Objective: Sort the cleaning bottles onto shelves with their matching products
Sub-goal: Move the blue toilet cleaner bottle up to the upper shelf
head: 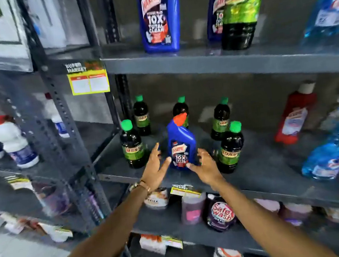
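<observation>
A blue Harpic bottle (181, 143) with a red cap stands upright on the middle grey shelf (262, 172), among several dark bottles with green caps (132, 145). My left hand (156, 171) is just left of its base, fingers spread, thumb close to the label. My right hand (206, 167) is at its lower right, fingers curled apart, fingertips touching or nearly touching the bottle. Neither hand holds it. On the upper shelf (198, 59) stand two blue Harpic bottles (159, 15), with a larger dark green-labelled bottle (242, 8) in front of the second.
A red bottle (296, 115) and clear blue liquid bottles (331, 150) stand at the right of the middle shelf. White bottles (14, 140) fill the left rack. Pouches and a Safewash bottle (220, 212) sit on the lower shelf. A yellow price tag (89, 82) hangs off the upper shelf.
</observation>
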Available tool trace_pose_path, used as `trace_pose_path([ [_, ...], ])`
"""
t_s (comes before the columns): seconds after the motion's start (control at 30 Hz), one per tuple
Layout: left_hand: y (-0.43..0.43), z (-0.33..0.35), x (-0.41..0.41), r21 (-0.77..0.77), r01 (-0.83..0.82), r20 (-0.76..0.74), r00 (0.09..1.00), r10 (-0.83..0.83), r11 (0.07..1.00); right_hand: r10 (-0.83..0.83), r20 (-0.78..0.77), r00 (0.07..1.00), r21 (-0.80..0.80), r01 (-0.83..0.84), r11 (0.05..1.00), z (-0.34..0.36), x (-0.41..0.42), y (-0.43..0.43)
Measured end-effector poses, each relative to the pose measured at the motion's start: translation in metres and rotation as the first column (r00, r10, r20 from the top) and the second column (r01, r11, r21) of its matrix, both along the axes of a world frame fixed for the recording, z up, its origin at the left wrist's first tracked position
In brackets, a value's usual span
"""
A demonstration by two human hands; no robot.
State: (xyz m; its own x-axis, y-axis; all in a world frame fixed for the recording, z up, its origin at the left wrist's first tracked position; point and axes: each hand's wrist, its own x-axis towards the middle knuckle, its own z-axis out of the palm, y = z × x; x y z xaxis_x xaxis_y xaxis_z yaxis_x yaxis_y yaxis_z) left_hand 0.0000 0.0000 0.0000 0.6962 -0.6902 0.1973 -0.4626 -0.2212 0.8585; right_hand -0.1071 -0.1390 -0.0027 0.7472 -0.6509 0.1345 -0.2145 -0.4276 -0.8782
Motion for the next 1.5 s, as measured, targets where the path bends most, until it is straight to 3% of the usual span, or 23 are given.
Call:
trace_pose_path([
  [0.07,-0.008,0.005,0.011,0.041,0.019,-0.117,0.993,-0.014,0.999,-0.05,0.048,0.998,0.021,0.049,0.999,-0.001,0.011,0.0],
  [0.13,-0.014,0.007,0.019,0.083,0.056,-0.138,0.99,-0.044,0.995,-0.105,0.063,0.992,0.06,0.101,0.993,0.002,0.019,0.002],
  [0.27,-0.029,-0.01,0.031,0.018,0.102,-0.176,0.98,-0.097,0.995,-0.141,0.082,0.987,0.106,0.132,0.986,0.002,0.026,0.004],
  [0.5,-0.031,-0.012,0.033,0.05,0.038,-0.233,0.972,-0.026,0.998,-0.128,0.108,0.986,0.139,0.112,0.984,-0.003,0.021,0.002],
  [0.7,-0.007,0.037,-0.014,-0.052,0.004,-0.14,0.99,-0.011,0.999,-0.088,0.195,0.977,0.108,0.068,0.992,0.029,-0.014,0.016],
  [0.87,0.008,0.103,-0.068,-0.195,0.022,0.114,0.993,0.0,0.981,0.019,0.309,0.951,0.0,-0.02,1.0,0.106,-0.072,0.026],
  [1.1,-0.015,0.235,-0.132,-0.429,0.204,0.35,0.936,-0.046,0.88,0.074,0.481,0.874,-0.23,0.044,0.972,0.239,-0.149,0.01],
  [1.27,-0.07,0.298,-0.138,-0.424,0.247,0.411,0.91,-0.058,0.871,0.039,0.57,0.821,-0.263,0.137,0.955,0.293,-0.157,-0.035],
  [1.5,-0.172,0.338,-0.132,-0.39,0.274,0.302,0.94,-0.159,0.879,-0.082,0.56,0.825,-0.138,0.19,0.972,0.331,-0.15,-0.126],
])
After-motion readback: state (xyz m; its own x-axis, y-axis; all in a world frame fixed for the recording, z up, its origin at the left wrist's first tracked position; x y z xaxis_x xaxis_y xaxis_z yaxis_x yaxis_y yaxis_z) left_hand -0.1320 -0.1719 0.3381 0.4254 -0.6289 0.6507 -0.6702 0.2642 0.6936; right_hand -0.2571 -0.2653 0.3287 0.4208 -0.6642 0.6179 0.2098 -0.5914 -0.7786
